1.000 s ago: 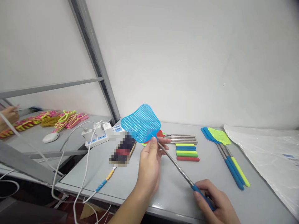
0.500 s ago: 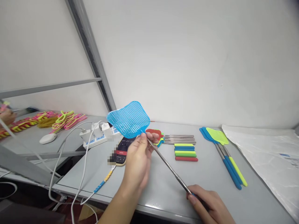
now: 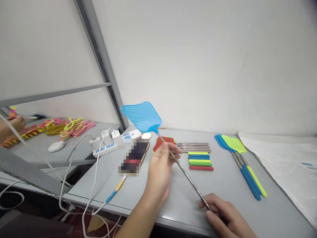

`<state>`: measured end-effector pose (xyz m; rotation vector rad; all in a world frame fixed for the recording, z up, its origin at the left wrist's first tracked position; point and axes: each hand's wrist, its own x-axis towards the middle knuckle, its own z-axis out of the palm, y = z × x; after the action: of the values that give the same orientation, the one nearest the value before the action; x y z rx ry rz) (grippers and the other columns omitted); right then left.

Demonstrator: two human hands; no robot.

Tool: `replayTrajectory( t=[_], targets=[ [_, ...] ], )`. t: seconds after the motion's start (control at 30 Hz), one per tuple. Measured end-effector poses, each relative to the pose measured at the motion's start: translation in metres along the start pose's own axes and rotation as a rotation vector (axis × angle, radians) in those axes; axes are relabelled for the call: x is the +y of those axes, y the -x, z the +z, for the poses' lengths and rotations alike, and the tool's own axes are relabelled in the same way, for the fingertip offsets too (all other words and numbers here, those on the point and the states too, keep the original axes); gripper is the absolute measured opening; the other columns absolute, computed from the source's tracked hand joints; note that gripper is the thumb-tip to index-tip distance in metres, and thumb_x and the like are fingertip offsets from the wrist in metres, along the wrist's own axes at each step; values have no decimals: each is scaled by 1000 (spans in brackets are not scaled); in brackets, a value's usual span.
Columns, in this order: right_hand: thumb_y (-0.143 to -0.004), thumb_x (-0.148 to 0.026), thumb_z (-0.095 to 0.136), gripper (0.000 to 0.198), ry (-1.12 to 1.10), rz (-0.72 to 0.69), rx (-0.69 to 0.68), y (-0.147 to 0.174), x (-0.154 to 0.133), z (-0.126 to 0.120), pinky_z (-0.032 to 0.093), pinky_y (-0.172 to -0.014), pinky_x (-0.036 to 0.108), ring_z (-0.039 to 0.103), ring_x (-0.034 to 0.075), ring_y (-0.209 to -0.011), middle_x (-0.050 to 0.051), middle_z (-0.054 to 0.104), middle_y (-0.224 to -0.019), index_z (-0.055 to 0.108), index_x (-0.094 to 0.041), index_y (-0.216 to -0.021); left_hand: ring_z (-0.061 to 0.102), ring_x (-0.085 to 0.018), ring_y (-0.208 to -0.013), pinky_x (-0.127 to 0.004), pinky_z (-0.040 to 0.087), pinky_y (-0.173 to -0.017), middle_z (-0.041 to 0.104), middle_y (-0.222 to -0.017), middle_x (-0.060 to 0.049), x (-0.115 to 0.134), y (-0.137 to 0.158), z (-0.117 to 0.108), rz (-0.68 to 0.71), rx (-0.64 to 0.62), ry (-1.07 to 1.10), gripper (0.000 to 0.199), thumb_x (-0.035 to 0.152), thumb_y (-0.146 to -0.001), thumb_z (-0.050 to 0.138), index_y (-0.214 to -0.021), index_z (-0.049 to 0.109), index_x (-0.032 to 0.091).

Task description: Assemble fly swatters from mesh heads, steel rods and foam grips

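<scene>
A blue fly swatter [image 3: 143, 117] is raised over the table, its mesh head up and to the left. My left hand [image 3: 160, 165] is closed around its metal shaft, a little below the head. Lower right, my right hand [image 3: 226, 211] grips the shaft's bottom end; the fingers hide most of what is there. Behind my left hand lie stacked swatter heads, a red one [image 3: 160, 144] on top. Beside them are several metal rods [image 3: 194, 147]. Loose handle sleeves [image 3: 200, 163] in yellow-green, blue, green and red lie in a row in front of the rods.
Swatters with blue and yellow-green handles [image 3: 257, 181] lie at right, beside a white plastic sheet [image 3: 279, 158]. A phone [image 3: 135, 157], power strip [image 3: 106, 150] and white cables stand left. Beyond the metal frame [image 3: 102, 62], another person's hand [image 3: 17, 124] is near coloured cords [image 3: 76, 127].
My left hand has slid down the shaft, away from the swatter head. My right hand now covers the blue piece glimpsed at the lower end. The camera view has shifted slightly.
</scene>
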<state>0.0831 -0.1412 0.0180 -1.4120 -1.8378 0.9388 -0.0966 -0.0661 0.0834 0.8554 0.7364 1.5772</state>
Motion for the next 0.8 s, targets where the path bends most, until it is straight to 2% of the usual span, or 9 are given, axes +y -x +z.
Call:
replayTrajectory(
  t=[0.1,0.17,0.23,0.3,0.4,0.53,0.67,0.8],
  targets=[
    [-92,-57,36,43,-88,69,-69,-1,1,2,41,-58,23,45,13,-52,-5,45,-54,61,-22,-85,58,-16,-79,-27,43,-72,68,-87,-9,-24,16,14,-174,-206,-150,34,43,-93,49,-80,66,16],
    [-94,-57,31,46,-128,105,-70,-2,3,4,40,-57,23,43,13,-51,-5,41,-52,56,-22,-78,58,-17,-82,-28,43,-75,68,-88,-9,-31,19,17,-185,-244,-165,35,42,-94,47,-77,64,16],
    [-94,-57,33,44,-115,111,-42,-4,6,8,37,-55,22,44,12,-53,-5,41,-53,50,-22,-71,57,-16,-79,-28,43,-76,66,-87,-7,-28,13,11,-129,-176,-126,32,40,-93,50,-75,63,16],
    [-93,-55,36,42,-58,90,-34,-7,7,13,35,-53,22,44,12,-53,-5,43,-53,45,-22,-68,56,-14,-73,-27,43,-72,64,-84,-5,-17,-1,1,-63,-48,-42,28,39,-90,56,-74,62,16],
    [-95,-50,33,39,55,22,-96,-13,7,20,33,-53,22,44,12,-53,-6,45,-55,41,-23,-69,54,-11,-69,-25,43,-67,62,-85,-3,0,-20,-15,5,86,57,22,37,-85,64,-78,62,16],
    [-96,-46,32,35,131,-19,-185,-18,-1,17,33,-53,22,48,12,-58,-4,50,-62,41,-23,-71,52,-11,-66,-23,44,-62,60,-83,-2,6,-28,-20,12,110,94,24,37,-80,69,-78,61,15],
    [-97,-41,34,30,119,-3,-188,-19,-17,2,38,-57,21,54,13,-64,-3,59,-68,49,-24,-77,53,-10,-66,-23,45,-61,61,-87,-3,5,-32,-21,25,126,150,21,35,-81,69,-83,64,15],
    [-98,-38,33,30,184,-29,-183,-24,-27,-15,43,-65,24,59,15,-71,-2,65,-77,54,-25,-82,54,-10,-64,-23,45,-61,63,-87,-2,1,-40,-24,9,202,219,18,33,-82,68,-88,64,16]
  ],
)
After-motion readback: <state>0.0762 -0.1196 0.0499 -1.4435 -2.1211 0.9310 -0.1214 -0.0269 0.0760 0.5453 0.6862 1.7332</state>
